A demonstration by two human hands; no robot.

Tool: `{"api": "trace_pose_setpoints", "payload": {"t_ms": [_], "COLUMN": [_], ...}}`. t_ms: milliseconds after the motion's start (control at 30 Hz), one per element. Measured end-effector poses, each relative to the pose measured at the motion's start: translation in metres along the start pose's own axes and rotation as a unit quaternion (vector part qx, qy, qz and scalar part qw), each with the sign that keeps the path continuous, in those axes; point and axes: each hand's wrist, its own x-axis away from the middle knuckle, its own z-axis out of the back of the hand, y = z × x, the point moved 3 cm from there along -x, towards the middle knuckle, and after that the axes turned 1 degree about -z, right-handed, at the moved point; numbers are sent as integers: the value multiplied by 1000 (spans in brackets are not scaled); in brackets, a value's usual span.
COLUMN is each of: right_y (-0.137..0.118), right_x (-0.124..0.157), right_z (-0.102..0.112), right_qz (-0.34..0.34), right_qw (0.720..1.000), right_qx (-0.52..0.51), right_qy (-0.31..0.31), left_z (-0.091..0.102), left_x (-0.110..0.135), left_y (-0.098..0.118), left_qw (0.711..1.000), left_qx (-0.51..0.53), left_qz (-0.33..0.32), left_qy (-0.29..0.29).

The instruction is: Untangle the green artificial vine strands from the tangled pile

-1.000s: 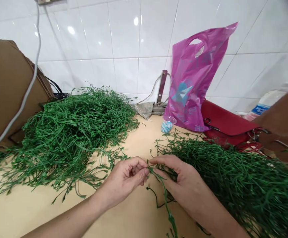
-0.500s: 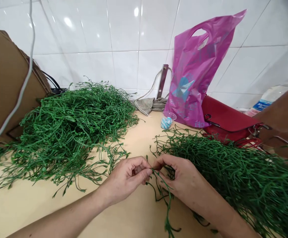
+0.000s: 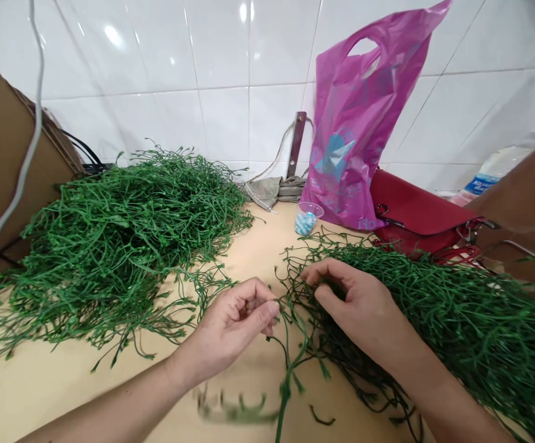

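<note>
My left hand (image 3: 237,323) is closed in a pinch, thumb against forefinger, on a thin green plastic-looking plant stem (image 3: 287,375). The branched stem hangs from the fingertips toward the near edge of the view. To its right, my right hand (image 3: 353,298) hovers at the edge of the right pile of green stems (image 3: 475,332), thumb and forefinger apart, with nothing visible between them. Below my left hand, a short green piece (image 3: 240,411) is smeared by motion. A small dark green bit (image 3: 321,418) lies on the table (image 3: 194,424).
Another heap of green stems (image 3: 133,227) spreads at left, beside a cardboard box (image 3: 4,147) and a hanging white cable (image 3: 34,123). Toward the tiled wall stand a clear cup (image 3: 307,220) with blue-white contents, a purple plastic bag (image 3: 355,135) and a red handbag (image 3: 424,212).
My right hand has moved away from my left, up and to the right, its fingers parting. A blurred green piece now appears below my left hand, which keeps its pinch on the stem.
</note>
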Motion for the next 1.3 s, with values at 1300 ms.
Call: {"api": "trace_pose_setpoints", "payload": {"t_ms": [1300], "right_y": [-11], "right_x": [19], "right_z": [-37], "right_qz": [-32], "right_qw": [991], "right_qx": [-86], "right_qy": [-95], "left_z": [1], "left_x": [4], "left_y": [10], "left_qw": [959], "left_qx": [-239], "left_qz": [-145], "left_qy": [49]}}
